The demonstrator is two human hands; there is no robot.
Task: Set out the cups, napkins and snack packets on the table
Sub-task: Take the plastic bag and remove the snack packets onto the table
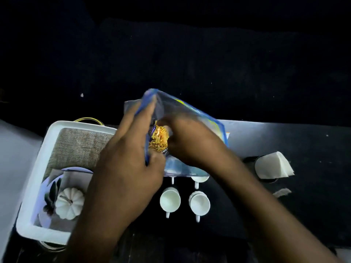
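Blue-edged clear bag [190,114] hovers over the counter [303,149], its mouth pinched wide by the left hand [131,149] so the right hand [188,143] can close round a snack packet [158,138] inside; cups [170,200] and napkins [273,165] already sit near.

Both forearms reach forward and converge at centre. The left hand [131,149] pinches with thumb below and fingers [144,111] extended upward; the right hand [191,143] is curled, knuckles up, its fingertips hidden.
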